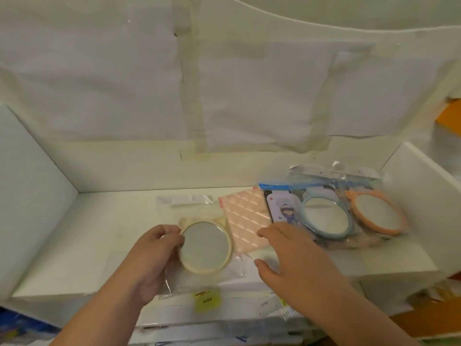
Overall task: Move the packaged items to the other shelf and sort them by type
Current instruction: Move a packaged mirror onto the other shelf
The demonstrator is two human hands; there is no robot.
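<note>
My left hand [152,255] grips the left rim of a cream round mirror [205,247] with small ears, sealed in a clear bag, on the white shelf [99,228]. My right hand [294,255] reaches over the pink quilted packet [245,218], fingertips at its lower right corner, thumb spread below. To the right lie a purple cartoon-print packet [282,208], a blue mirror [326,216] and an orange mirror [376,212], both bagged and overlapping.
White side panels [32,186] close the shelf left and right. Taped white sheets [224,83] cover the back wall. A small clear packet [184,199] lies at the back. Below the shelf edge sit stacked white packages with a yellow label [207,299].
</note>
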